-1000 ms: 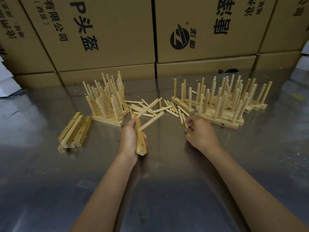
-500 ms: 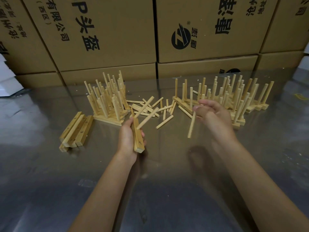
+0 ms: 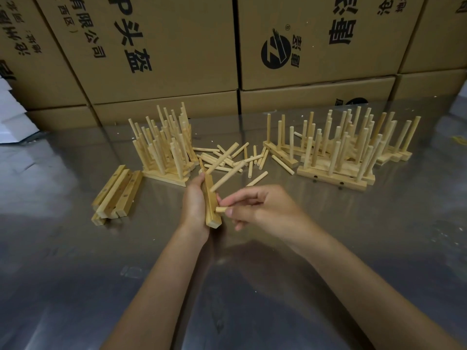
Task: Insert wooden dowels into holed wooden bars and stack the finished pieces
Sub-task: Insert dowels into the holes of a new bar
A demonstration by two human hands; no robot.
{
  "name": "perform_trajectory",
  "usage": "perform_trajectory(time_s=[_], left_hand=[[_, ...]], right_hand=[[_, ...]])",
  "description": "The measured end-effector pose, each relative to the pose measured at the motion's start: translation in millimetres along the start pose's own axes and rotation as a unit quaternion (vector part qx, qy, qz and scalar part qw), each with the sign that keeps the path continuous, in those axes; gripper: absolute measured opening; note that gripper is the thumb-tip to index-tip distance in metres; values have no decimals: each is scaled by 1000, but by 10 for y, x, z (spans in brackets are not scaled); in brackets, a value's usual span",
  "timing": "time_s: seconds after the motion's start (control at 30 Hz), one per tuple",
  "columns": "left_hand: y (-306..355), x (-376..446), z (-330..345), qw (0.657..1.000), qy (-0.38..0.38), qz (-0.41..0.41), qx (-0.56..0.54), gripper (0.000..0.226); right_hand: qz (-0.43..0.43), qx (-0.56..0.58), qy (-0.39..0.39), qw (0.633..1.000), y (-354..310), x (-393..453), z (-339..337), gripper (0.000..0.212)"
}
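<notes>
Wooden dowel (image 3: 221, 209) — pinched in right hand (image 3: 262, 208) — now seemingly at left hand's (image 3: 194, 205) gripped bar (image 3: 211, 200).

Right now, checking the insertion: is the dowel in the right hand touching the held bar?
Touching. The head view shows the dowel pinched by the right hand, its tip against the bar gripped by the left hand.

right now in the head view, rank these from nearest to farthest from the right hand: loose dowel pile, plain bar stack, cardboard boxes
1. The loose dowel pile, just beyond the right hand, mid-table.
2. The plain bar stack, off to the left past the left hand.
3. The cardboard boxes, along the back edge behind everything.
</notes>
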State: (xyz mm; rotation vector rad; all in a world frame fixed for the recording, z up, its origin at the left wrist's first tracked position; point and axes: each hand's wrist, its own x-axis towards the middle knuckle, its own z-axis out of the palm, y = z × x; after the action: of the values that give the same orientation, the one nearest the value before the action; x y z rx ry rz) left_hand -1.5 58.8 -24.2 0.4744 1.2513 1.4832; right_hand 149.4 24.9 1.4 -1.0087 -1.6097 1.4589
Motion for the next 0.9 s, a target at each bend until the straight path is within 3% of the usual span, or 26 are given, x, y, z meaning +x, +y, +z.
perform_trajectory(time_s=[0.13, 0.3, 0.53, 0.73, 0.9], left_hand=[[-4, -14, 32, 1000, 7, 9, 10, 31], [-65, -92, 82, 992, -70, 67, 80, 27], [-78, -133, 89, 981, -105, 122, 106, 25], [-68, -135, 100, 987, -81, 96, 99, 24], [-65, -79, 89, 989, -74, 85, 94, 22]], right_hand=[[-94, -174, 22, 980, 34, -30, 47, 9], [-134, -275, -21, 952, 33, -37, -29, 10], [-97, -241, -63, 964, 62, 39, -50, 11], [-19, -126, -55, 990, 144, 93, -25, 16], [-34, -128, -33, 991, 191, 102, 6, 14]])
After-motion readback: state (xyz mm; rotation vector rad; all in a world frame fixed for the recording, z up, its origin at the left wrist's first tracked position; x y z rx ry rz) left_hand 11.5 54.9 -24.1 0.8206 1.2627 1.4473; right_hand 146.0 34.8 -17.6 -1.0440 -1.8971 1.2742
